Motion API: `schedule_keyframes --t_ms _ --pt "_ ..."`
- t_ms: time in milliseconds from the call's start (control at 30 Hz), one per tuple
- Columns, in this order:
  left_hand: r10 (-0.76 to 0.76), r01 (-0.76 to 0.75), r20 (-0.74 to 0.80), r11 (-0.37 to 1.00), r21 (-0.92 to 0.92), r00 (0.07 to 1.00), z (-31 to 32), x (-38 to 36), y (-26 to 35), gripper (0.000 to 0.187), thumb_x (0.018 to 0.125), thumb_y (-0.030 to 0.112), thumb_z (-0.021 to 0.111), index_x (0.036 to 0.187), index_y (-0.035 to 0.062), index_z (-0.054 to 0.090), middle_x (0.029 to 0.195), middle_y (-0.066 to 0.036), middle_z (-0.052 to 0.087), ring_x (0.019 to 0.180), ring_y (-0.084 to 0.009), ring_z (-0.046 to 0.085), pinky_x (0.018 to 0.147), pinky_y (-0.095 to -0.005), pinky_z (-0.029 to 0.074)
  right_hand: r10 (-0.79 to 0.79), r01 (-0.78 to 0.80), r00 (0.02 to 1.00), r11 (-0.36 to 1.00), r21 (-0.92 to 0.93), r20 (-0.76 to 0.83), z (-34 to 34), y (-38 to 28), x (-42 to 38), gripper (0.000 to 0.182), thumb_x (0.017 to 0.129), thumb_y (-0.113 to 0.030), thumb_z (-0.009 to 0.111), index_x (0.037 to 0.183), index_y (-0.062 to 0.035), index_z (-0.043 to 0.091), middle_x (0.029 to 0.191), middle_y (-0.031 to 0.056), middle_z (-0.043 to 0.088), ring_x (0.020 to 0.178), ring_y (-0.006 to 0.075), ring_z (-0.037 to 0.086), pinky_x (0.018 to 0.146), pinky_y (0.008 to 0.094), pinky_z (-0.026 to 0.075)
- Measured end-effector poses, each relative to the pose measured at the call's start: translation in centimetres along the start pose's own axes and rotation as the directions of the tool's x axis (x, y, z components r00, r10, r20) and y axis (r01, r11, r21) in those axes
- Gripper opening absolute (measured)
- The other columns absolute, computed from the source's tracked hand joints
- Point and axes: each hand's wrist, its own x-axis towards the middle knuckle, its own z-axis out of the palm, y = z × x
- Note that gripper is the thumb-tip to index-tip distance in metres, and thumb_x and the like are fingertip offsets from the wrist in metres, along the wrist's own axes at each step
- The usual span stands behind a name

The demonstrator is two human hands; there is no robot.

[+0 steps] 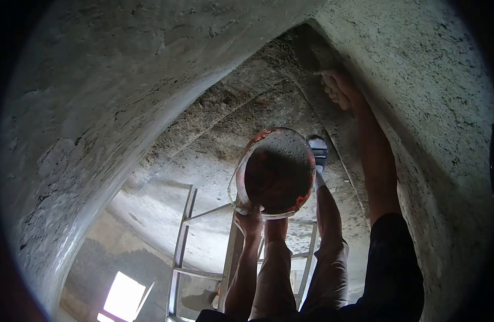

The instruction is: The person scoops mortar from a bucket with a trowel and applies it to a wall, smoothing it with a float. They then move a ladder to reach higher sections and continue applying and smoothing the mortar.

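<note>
Up on ladder [185,236], left hand [251,219] grips pan [276,172], mouth twd cam.

Black sleeve [389,252] (grey trousers [327,273])

A building site, indoors in an unfinished room. Rough grey plaster covers the wall [96,107] and the ceiling corner [311,48], still uneven and unpainted. A metal ladder [182,241] stands on the bare concrete floor [150,209], and a bucket [279,172] smeared with mortar is there too.
</note>
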Motion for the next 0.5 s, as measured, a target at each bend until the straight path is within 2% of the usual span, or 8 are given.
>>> schedule_keyframes --t_ms 67,133,233,267,333,467,500 --pt "0.041 -0.041 -0.01 0.999 -0.017 0.999 -0.1 0.2 -0.2 0.022 0.063 0.014 0.07 0.073 -0.0029 0.06 0.061 -0.01 0.061 0.054 -0.019 0.058 0.054 -0.0356 0.045 -0.007 0.007 1.0 1.0 0.021 -0.031 0.1 0.5 -1.0 0.036 0.085 -0.042 0.05 0.083 -0.0065 0.053 0.059 0.0029 0.048 0.04 0.0108 0.041 0.037 0.026 0.033" --pt "-0.045 0.05 0.056 0.994 -0.1 0.997 -0.4 0.1 0.3 0.023 0.064 0.013 0.069 0.079 -0.0027 0.06 0.067 -0.011 0.062 0.059 -0.0199 0.06 0.056 -0.0351 0.046 0.065 -0.065 0.997 0.998 0.014 0.052 0.2 0.9 -2.1 0.035 0.085 -0.042 0.049 0.082 -0.0073 0.052 0.058 0.0025 0.047 0.04 0.0104 0.04 0.037 0.0257 0.033" --pt "-0.013 0.015 0.035 0.999 -0.048 0.999 -0.2 0.1 -0.9 0.023 0.065 0.013 0.068 0.081 -0.0017 0.06 0.067 -0.01 0.061 0.06 -0.0195 0.059 0.057 -0.0352 0.045 0.148 -0.149 0.981 0.989 -0.001 0.123 2.3 0.5 -2.5 0.035 0.085 -0.042 0.049 0.08 -0.0077 0.051 0.057 0.0019 0.046 0.04 0.0104 0.04 0.036 0.0258 0.033" --pt "0.018 -0.018 0.045 1.0 0.012 0.999 -0.2 0.1 -1.4 0.024 0.065 0.013 0.067 0.082 -0.001 0.059 0.066 -0.009 0.06 0.058 -0.0197 0.056 0.056 -0.0351 0.044 0.148 -0.149 0.982 0.989 -0.001 0.12 2.7 0.6 -1.7 0.035 0.085 -0.042 0.049 0.08 -0.0077 0.051 0.057 0.0019 0.046 0.04 0.0104 0.04 0.036 0.0258 0.033" --pt "0.049 -0.05 0.047 0.999 0.009 0.998 -0.1 0.1 -1.2 0.024 0.065 0.013 0.067 0.083 -0.0008 0.059 0.065 -0.009 0.059 0.057 -0.0194 0.055 0.055 -0.035 0.044 0.056 -0.073 0.975 0.994 0.076 0.213 2.9 1.2 0.6 0.034 0.086 -0.041 0.049 0.08 -0.0077 0.051 0.057 0.0018 0.046 0.04 0.0107 0.04 0.036 0.0254 0.033" --pt "0.12 -0.118 0.073 0.993 -0.025 0.99 -0.3 -0.3 -1.3 0.026 0.065 0.012 0.067 0.086 -0.0008 0.059 0.064 -0.007 0.059 0.056 -0.0172 0.054 0.055 -0.0336 0.044 0.044 -0.06 0.975 0.996 0.068 0.218 1.1 2.0 1.2 0.038 0.087 -0.045 0.044 0.082 -0.0083 0.051 0.054 -0.0004 0.043 0.038 0.0102 0.036 0.035 0.0263 0.03" --pt "0.125 -0.123 0.068 0.992 -0.025 0.99 -0.2 -0.4 -1.3 0.026 0.065 0.012 0.067 0.086 -0.0008 0.059 0.064 -0.007 0.059 0.056 -0.0172 0.054 0.055 -0.0336 0.044 0.015 -0.033 0.986 0.994 0.104 0.163 0.5 2.1 0.4 0.037 0.087 -0.045 0.044 0.082 -0.0087 0.05 0.054 -0.0005 0.043 0.037 0.0098 0.036 0.035 0.0252 0.03"
